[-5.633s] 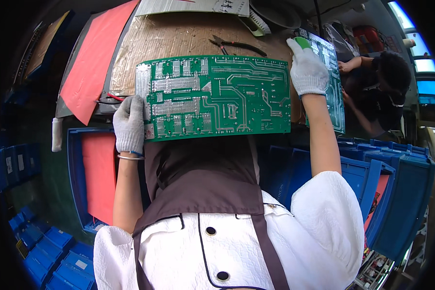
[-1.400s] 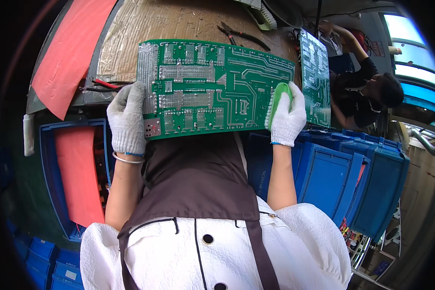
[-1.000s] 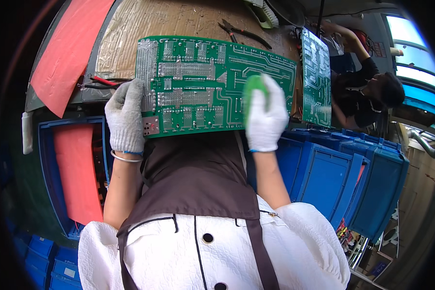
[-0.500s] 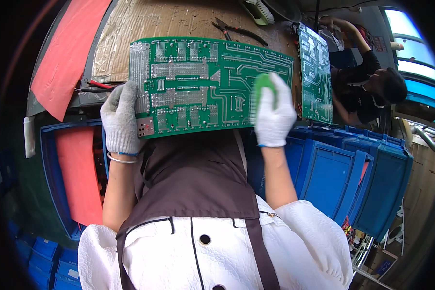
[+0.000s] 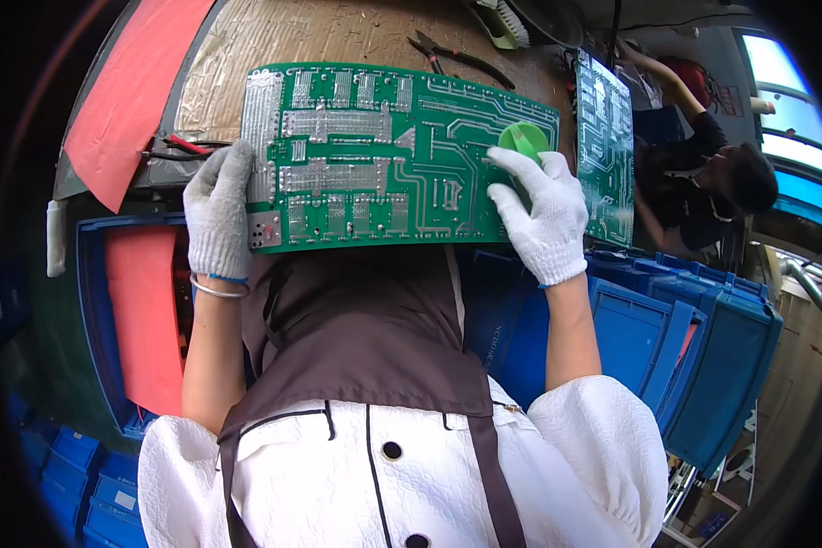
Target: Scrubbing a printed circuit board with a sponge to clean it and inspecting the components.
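Circuit board [image 5: 402, 157], left hand [image 5: 219, 210] gripping edge, right hand [image 5: 548, 215] holding brush [image 5: 526, 138]

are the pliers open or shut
Open, apparently: the pliers have their handles spread apart, one partly hidden by the green board.

I have my left forearm [image 5: 215, 356] standing almost upright at the left of the frame, its wrist [image 5: 216, 306] close to straight, while the gloved left hand [image 5: 217, 205] leans slightly right at the tips, closed in a pinch with the thumb [image 5: 235, 173] raised along its right side. On my other side the right forearm [image 5: 571, 333] rises right of centre, nearly vertical, and the gloved right hand [image 5: 546, 217] tilts toward the upper left, its fingers [image 5: 521, 169] bent and gripping.
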The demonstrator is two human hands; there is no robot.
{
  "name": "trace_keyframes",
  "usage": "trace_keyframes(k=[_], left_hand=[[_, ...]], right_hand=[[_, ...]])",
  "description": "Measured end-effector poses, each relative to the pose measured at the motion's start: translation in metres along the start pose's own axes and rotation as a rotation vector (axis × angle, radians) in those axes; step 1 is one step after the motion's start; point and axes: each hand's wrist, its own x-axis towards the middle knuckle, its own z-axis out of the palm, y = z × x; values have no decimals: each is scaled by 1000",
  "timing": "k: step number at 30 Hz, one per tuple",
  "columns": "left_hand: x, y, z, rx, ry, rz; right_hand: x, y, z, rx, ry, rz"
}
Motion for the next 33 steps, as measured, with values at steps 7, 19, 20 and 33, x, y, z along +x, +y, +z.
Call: trace_keyframes(k=[7, 19, 20, 33], left_hand=[[-3, 3, 2, -31, -10, -10], [0, -3, -2, 0, 5, 6], [0, -4, -3, 1, 6, 4], [-1, -1, -1, 16, -16, -17]], right_hand=[[13, -11, 5, -155, -163, -220], [27, -21, 0, -215, -286, -319], [30, -22, -1, -223, -316, -336], [33, -24, 0, -239, -370, -356]])
